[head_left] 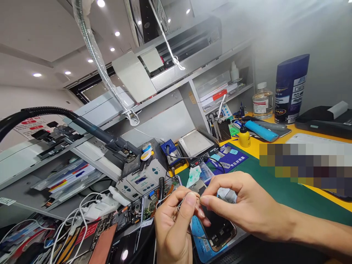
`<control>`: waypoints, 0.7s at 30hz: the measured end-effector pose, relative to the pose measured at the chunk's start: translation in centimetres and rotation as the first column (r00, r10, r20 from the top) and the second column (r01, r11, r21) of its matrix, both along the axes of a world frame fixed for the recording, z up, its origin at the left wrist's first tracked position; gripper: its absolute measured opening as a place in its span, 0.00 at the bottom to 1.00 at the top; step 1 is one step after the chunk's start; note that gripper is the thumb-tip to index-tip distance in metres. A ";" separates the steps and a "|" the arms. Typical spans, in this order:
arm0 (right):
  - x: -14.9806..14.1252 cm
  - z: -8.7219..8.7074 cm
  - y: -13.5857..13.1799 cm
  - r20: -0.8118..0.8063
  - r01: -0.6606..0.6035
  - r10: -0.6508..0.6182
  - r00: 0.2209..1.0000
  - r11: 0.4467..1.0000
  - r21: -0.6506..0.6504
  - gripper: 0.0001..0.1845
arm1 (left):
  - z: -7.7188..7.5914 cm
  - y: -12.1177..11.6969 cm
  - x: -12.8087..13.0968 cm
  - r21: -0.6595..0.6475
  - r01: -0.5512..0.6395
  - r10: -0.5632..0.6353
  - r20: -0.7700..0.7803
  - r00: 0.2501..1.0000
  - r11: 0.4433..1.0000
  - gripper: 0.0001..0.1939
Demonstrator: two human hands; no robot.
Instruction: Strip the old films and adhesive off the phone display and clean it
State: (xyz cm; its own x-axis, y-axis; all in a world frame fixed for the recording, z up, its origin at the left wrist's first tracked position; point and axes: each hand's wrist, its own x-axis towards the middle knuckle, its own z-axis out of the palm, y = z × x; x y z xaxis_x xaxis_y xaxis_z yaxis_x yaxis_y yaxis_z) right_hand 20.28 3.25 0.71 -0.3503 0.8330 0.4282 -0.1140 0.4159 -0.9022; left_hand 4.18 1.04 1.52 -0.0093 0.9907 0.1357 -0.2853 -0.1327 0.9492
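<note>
My left hand [173,223] and my right hand [236,201] meet above the workbench, fingertips pinched together on a thin wire [189,200] that runs between them and trails down. Both hands are closed in a pinch. Under them lies a dark opened phone [220,229] on a blue pad [202,244], partly hidden by my fingers.
A green mat [275,185] covers the yellow bench. A soldering station [141,178] with a black hose [90,128] stands left, circuit boards [121,218] and white cables [79,216] beside it. A yellow bottle [244,136], blue tool [261,131], glass bottle [262,103] and dark can [290,88] stand behind.
</note>
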 end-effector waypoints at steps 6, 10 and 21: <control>0.4 0.0 0.4 0.070 0.125 -0.142 0.987 0.971 0.203 0.09 | -0.4 0.6 -0.7 0.030 -0.003 0.004 -0.059 0.998 1.000 0.12; 0.7 -0.4 0.8 0.037 0.203 -0.257 0.966 0.837 0.508 0.06 | -0.8 0.6 -0.9 0.188 -0.031 0.068 -0.194 0.979 0.982 0.08; 1.3 -1.5 2.2 -0.033 0.242 -0.514 0.857 0.345 0.907 0.09 | -0.7 1.1 -2.2 0.821 0.198 0.575 -0.527 0.626 0.536 0.15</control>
State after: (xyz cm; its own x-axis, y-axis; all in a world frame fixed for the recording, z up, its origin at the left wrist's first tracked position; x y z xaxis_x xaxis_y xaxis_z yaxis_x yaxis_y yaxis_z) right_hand 21.60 5.49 -0.77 -0.2938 0.1312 0.9468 0.4131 0.9107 0.0020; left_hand 1.97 2.14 0.81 0.2924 0.4422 0.8479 0.5115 -0.8215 0.2521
